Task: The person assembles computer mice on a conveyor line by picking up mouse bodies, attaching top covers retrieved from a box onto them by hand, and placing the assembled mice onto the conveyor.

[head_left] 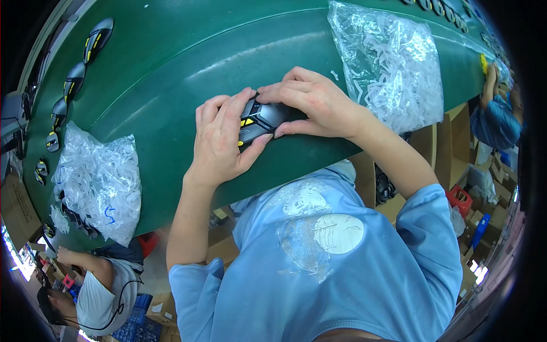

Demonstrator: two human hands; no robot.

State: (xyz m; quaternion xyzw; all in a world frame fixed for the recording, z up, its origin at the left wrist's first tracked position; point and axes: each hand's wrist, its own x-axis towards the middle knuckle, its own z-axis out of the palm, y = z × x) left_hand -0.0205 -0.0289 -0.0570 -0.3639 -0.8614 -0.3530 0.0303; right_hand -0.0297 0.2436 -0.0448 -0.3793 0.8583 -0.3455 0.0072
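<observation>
Between both hands lies a dark grey and black computer mouse (270,115) with yellow accents, low over the green work surface. My left hand (219,134) grips its left end, thumb along the near side and fingers over the far edge. On the right, my right hand (313,102) pinches the other end between thumb and curled fingers. The fingers cover parts of the mouse, and its underside is hidden. Nearest to my right hand is a clear plastic bag (399,74) full of small translucent plastic pieces, with a loose piece (334,74) beside it.
A second clear bag (102,182) of translucent pieces lies at the left. Several similar mice (74,80) line the green conveyor belt (188,34) at the far left, and more dark parts (441,8) sit at the far right. Co-workers (105,285) sit on both sides; cardboard boxes (453,142) stand below.
</observation>
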